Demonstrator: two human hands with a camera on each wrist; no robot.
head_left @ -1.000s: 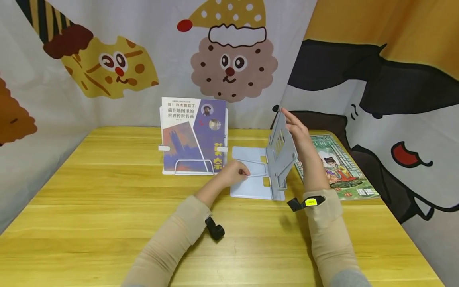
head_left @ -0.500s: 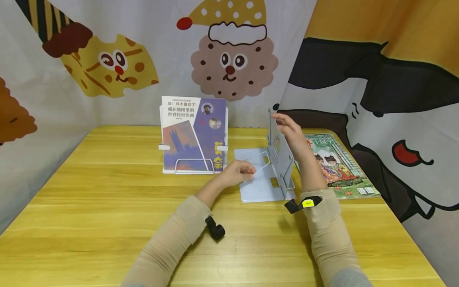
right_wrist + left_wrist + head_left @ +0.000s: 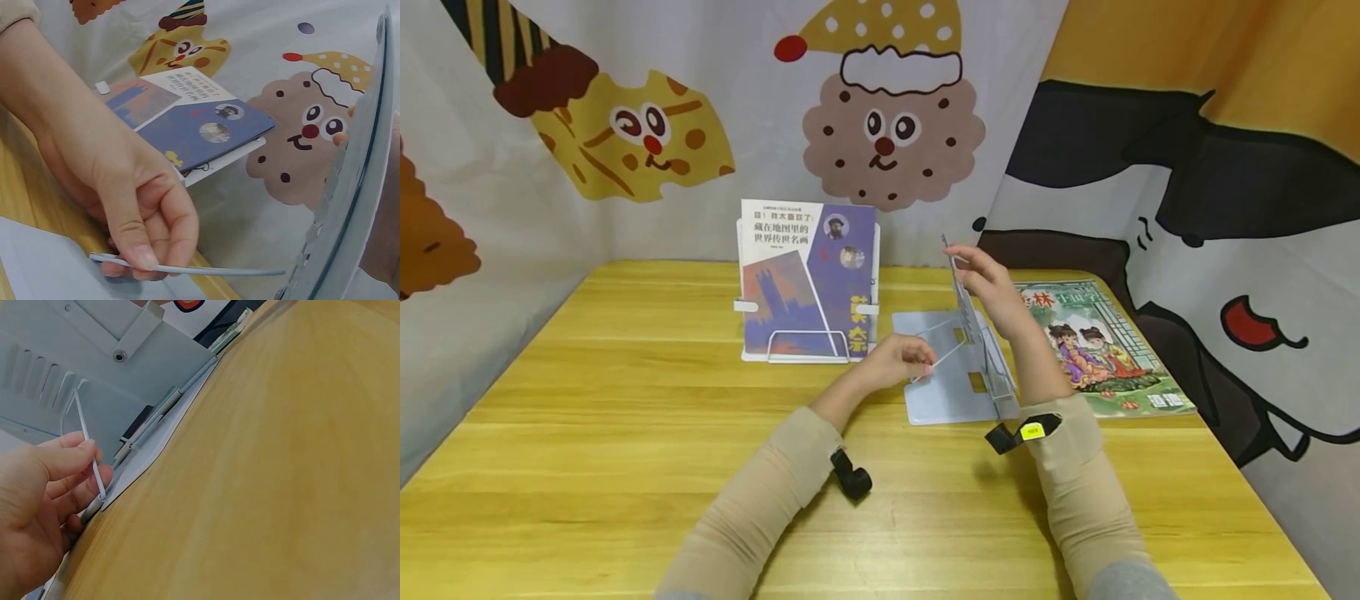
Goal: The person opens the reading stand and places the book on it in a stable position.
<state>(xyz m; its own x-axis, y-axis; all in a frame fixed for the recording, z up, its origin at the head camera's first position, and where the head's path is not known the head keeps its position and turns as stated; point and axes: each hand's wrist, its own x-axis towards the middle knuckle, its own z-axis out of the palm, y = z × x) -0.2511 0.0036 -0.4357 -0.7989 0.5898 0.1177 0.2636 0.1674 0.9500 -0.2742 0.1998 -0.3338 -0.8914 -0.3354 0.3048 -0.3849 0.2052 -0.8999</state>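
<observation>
The grey bookstand (image 3: 942, 407) sits on the worktop (image 3: 587, 433), right of centre. Its base plate lies flat; its back panel (image 3: 966, 304) stands tilted left over the base.

Change: over the last second, the top of the panel has swung left, from a rightward lean to an overhang above the base. The base has also shifted slightly right. Judgement: the angle between panel and base is being reduced, so the stand appears to be under adjustment, with no book on it.

Left hand (image 3: 895, 360): pinches the stand's wire loop (image 3: 82, 415) between thumb and fingers. Right hand (image 3: 996, 296): grasps the panel near its upper edge, fingertips bent over that edge; the thumb is hidden.

Surroundings: a second stand (image 3: 747, 306), at left, holds an upright book (image 3: 805, 279). A green magazine (image 3: 1116, 354) lies flat at right, near the right forearm. A printed curtain (image 3: 752, 125) hangs behind.
</observation>
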